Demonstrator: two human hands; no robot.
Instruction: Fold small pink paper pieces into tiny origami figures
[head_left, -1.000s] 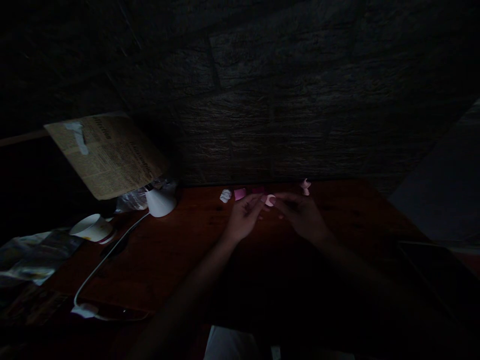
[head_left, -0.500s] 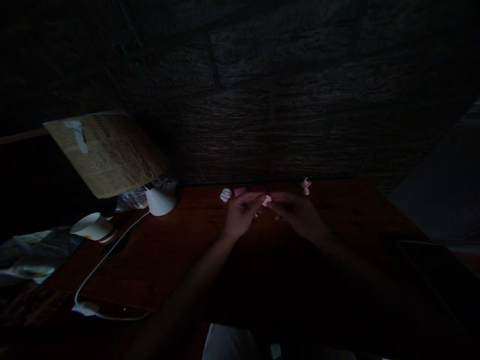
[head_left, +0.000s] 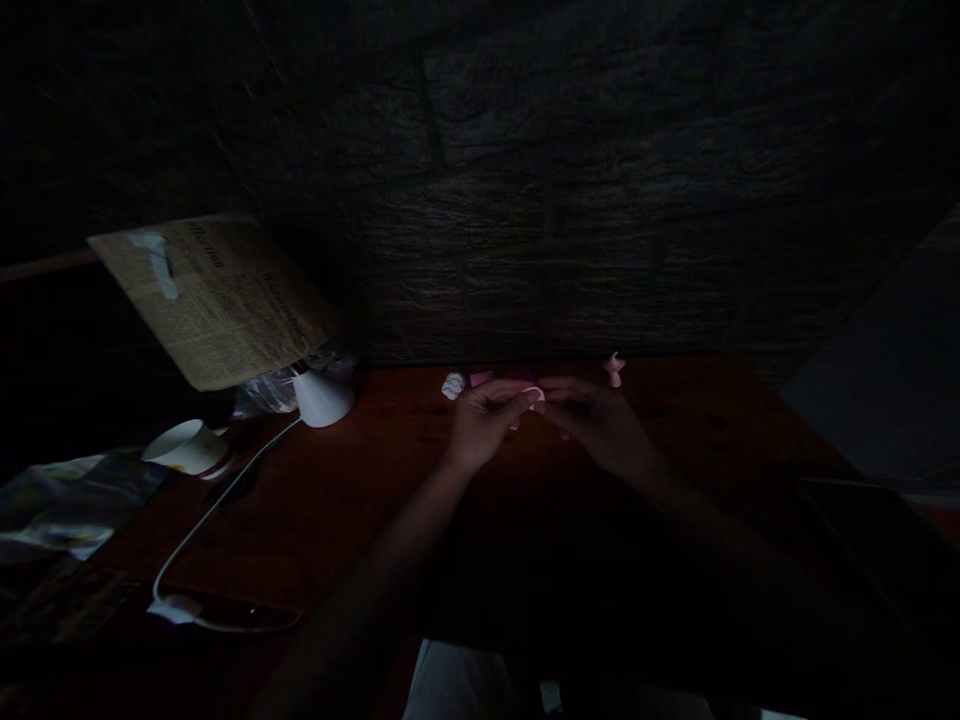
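Observation:
Between my two hands is a small pale pink piece [head_left: 534, 394], soft-looking like modelling clay, though the dim light hides its exact kind. My left hand [head_left: 481, 425] pinches it from the left with thumb and fingers. From the right, my right hand [head_left: 600, 425] pinches the same piece. Just beyond my left hand lie a crumpled white lump [head_left: 453, 385] and a flat pink piece [head_left: 481, 378]. Behind the fingers a dark magenta piece [head_left: 517, 373] is partly hidden. A twisted pale pink shape [head_left: 615, 369] stands past my right hand, near the wall.
On the left of the wooden table [head_left: 360, 480] stands a lamp with a white base [head_left: 322, 398] and a newsprint shade [head_left: 217, 300]. A paper cup [head_left: 187, 448] lies tilted beside its white cord [head_left: 196, 528]. A dark flat object [head_left: 877, 540] is at the right.
The thumbs have shifted over the pale pink piece, so less of it shows, mostly its upper rim. Both hands stay together in nearly the same place.

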